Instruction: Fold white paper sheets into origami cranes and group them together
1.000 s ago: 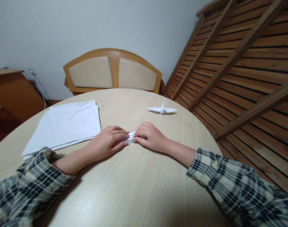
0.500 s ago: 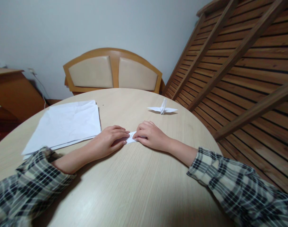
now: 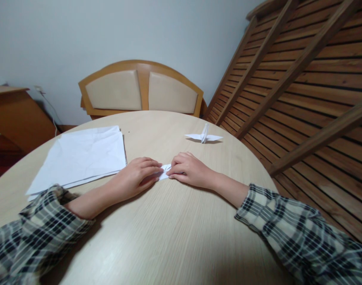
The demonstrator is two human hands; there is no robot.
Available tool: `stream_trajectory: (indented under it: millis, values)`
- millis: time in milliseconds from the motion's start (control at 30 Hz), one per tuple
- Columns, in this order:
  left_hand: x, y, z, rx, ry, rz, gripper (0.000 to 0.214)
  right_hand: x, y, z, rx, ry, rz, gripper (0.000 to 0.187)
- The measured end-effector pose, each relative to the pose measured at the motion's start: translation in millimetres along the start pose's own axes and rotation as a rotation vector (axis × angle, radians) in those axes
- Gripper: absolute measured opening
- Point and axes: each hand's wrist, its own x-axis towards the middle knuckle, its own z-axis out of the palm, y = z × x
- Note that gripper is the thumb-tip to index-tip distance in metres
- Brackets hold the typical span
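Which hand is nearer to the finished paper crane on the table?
Right. The right hand rests on the near side of the paper crane, slightly to its left. The left hand lies farther off, further left, beside the white sheets. Both touch a small folded paper.

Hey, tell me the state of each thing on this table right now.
folded paper: small, flat on the table, held under both hands' fingertips.
left hand: palm down, fingers on the paper.
right hand: curled, fingertips on the paper.
paper crane: finished, wings spread, untouched.
paper stack: unfolded, lying flat, slightly creased.
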Motion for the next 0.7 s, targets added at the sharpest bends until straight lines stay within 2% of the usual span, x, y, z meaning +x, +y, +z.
stream_trajectory:
  millis: [300,700]
  values:
    - [0.6,2.6,0.3,0.081,0.056,0.089,0.025,1.9,-6.5,-2.0,-0.124,0.000,-0.052,0.020]
    - [1.5,9.9,3.1,-0.108,0.013,-0.010,0.024,1.7,-9.1,-3.6,-0.275,0.000,-0.137,0.027]
